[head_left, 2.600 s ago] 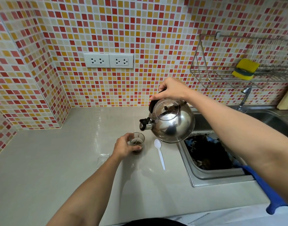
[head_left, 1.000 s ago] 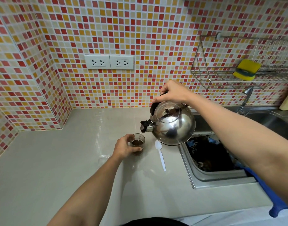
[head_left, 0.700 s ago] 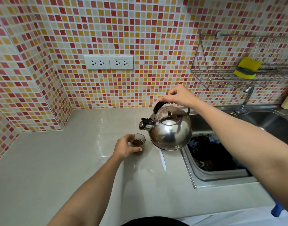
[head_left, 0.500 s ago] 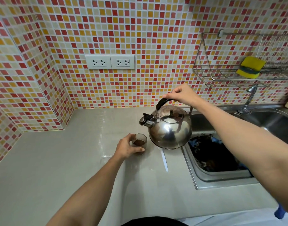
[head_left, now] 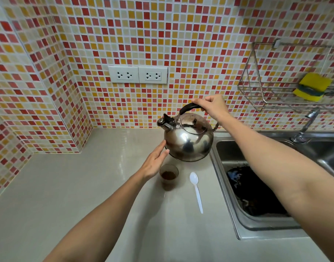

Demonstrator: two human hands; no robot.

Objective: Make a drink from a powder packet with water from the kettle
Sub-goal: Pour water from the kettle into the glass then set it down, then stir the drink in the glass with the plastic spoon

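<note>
holding the kettle [head_left: 188, 138] upright by its handle in our right hand [head_left: 212, 106], left hand [head_left: 154, 161] open beside it, we judge pouring done: the cup [head_left: 169, 176] at frame centre holds brown drink, spoon [head_left: 196, 190] unused.

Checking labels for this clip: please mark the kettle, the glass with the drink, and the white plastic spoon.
kettle [head_left: 188, 142], head view, on the shiny steel body below the lid.
glass [head_left: 169, 175], head view, on the brown liquid inside.
white plastic spoon [head_left: 194, 179], head view, on its bowl.
</note>
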